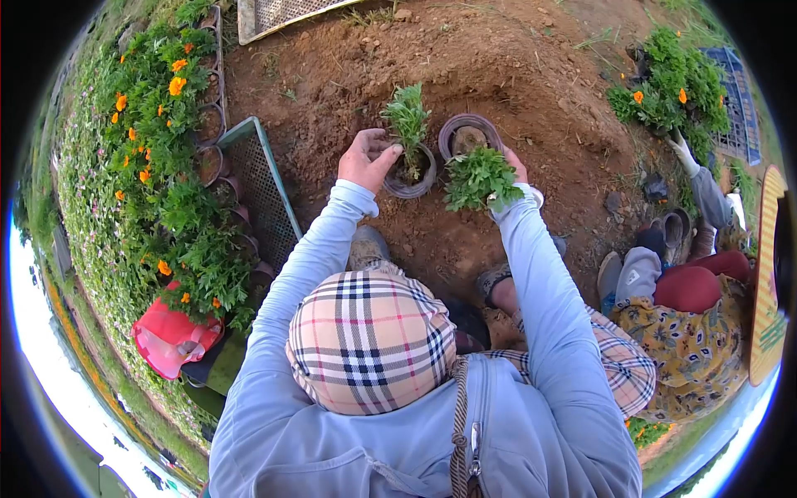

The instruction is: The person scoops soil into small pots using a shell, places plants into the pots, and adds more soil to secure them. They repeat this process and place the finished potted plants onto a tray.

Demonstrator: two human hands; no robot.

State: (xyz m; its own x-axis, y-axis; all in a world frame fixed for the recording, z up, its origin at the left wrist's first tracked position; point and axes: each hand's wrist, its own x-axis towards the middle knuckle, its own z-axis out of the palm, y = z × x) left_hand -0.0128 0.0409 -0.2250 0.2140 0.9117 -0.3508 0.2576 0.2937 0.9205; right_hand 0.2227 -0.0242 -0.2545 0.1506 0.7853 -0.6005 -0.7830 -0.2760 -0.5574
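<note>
Reddish bare soil (498, 75) between marigold rows (166, 174), two pots being handled

Left hand (368, 159) pinches the rim of the grey pot (413, 186) holding an upright seedling (407, 116). Right hand (516, 168), mostly hidden by leaves, appears closed around a leafy seedling (480, 178) just in front of the second pot (467, 133), which holds only soil. To do this well, I judge: keep the grey pot steady, carry the loose plant low by its root ball, and set it upright and centred. A mesh tray (261, 187) lies to the left. No writing or label can be read
</note>
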